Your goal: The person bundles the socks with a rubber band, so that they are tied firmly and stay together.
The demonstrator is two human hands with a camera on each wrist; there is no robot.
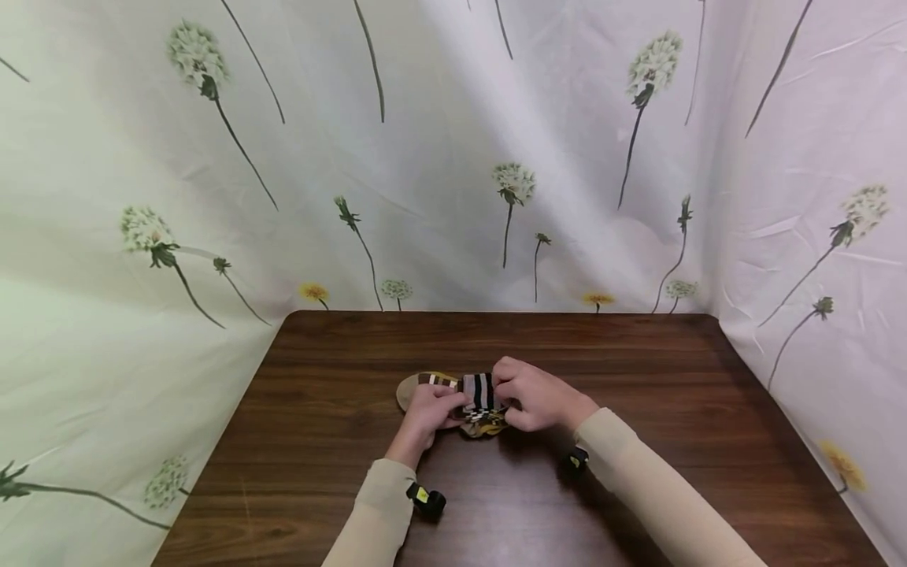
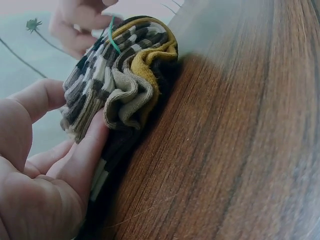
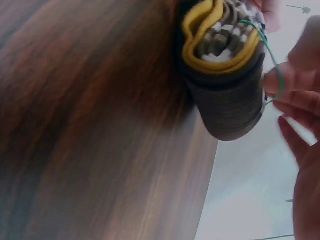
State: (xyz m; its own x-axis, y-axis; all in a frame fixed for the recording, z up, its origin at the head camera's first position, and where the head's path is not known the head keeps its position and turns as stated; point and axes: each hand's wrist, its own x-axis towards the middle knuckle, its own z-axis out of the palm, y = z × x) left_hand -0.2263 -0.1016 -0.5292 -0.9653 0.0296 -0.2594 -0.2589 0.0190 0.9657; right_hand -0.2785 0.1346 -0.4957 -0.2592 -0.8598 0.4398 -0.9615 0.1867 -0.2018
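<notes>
A folded bundle of striped, patterned socks [image 1: 479, 394] lies on the table, brown, grey, black and white with mustard edges. My left hand [image 1: 434, 411] holds its left part; in the left wrist view the thumb and fingers pinch the folded knit [image 2: 102, 75]. A tan toe [image 1: 407, 391] sticks out to the left, beyond that hand. At the bundle's right end is my right hand [image 1: 540, 398]. In the right wrist view its fingers pinch a thin green string [image 3: 272, 54] that loops out of the rolled fabric.
The brown wood-grain table [image 1: 319, 472] has rounded far corners. Pale curtains [image 1: 439, 157] printed with dandelions hang behind it and along both sides. A small black device is strapped to the left wrist [image 1: 427, 501] and another to the right wrist [image 1: 577, 458].
</notes>
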